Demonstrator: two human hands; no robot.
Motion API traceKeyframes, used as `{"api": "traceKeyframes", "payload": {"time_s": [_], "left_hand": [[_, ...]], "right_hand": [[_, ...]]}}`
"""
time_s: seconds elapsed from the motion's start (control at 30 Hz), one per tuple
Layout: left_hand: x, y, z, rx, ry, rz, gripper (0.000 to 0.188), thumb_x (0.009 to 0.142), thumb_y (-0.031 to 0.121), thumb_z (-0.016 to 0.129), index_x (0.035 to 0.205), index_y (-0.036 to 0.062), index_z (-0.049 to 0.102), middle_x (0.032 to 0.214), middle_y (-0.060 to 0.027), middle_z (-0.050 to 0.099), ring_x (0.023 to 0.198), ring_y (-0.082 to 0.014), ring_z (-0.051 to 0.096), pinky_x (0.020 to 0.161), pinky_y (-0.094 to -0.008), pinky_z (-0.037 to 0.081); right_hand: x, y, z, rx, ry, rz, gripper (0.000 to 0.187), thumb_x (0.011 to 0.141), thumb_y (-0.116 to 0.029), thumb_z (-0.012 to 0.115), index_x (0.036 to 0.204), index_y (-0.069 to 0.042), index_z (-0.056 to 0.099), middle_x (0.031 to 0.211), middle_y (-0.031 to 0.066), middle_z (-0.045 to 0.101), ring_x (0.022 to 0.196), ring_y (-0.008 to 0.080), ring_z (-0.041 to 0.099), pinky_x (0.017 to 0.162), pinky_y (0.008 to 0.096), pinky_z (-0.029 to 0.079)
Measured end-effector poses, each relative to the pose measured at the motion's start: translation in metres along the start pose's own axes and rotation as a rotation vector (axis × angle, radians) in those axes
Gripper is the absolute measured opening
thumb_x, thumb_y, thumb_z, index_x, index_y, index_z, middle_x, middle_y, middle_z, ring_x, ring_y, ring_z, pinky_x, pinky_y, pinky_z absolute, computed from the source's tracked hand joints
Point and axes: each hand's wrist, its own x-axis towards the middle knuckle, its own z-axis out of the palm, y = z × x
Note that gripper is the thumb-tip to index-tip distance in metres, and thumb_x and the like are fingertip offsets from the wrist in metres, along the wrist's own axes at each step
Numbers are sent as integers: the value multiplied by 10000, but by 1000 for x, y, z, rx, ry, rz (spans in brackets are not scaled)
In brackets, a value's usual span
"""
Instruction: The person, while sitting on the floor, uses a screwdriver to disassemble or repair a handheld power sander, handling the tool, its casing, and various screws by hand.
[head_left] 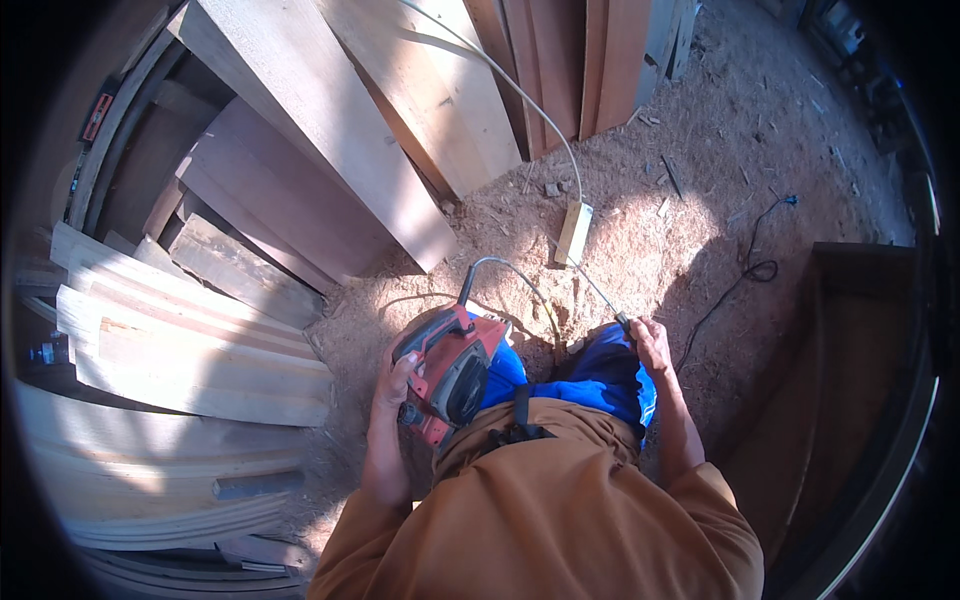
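My left hand (398,378) is wrapped round the red and black electric planer (455,375), held tilted beside my lap. A cord loops from the planer's far end down toward my legs. My right hand (652,347) is closed, at my right knee, on the dark grip-like end of a thin cord or rod (603,294); which of the two, I cannot tell. Its other end meets a pale yellowish block (574,233), possibly a socket box, near the ground. A whitish cable (540,108) runs from that block up past the boards.
Long boards (310,120) lean at the far left, and stacked planks (190,360) lie along the left. Wood shavings (610,235) cover the ground. A black cord with a blue plug (762,270) lies at right, near a dark wooden box-like frame (830,390).
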Motion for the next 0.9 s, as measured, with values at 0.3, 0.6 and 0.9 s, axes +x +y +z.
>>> {"api": "traceKeyframes", "payload": {"time_s": [0.3,0.6,0.9], "left_hand": [[7,26,17,82,-35,-54,572,854,316,703,1303,-12,567,885,-11,620,741,-84,578,666,-249,474],[8,30,7,52,-22,-131,689,816,419,728,1319,-19,554,875,6,612,729,-65,569,648,-229,478],[15,27,-1,11,6,-160,700,809,442,726,1313,-15,559,881,1,609,735,-71,567,653,-229,464]], "right_hand": [[65,-35,148,-786,-21,-171,177,897,-191,632,1046,-120,693,1069,152,703,1018,319,697,867,397,573],[131,6,305,-708,-356,-157,288,867,-358,653,950,-89,714,897,207,732,893,404,717,835,466,580],[124,18,315,-708,-370,-148,321,858,-368,660,979,-75,710,912,223,724,927,408,710,849,465,575]]}}
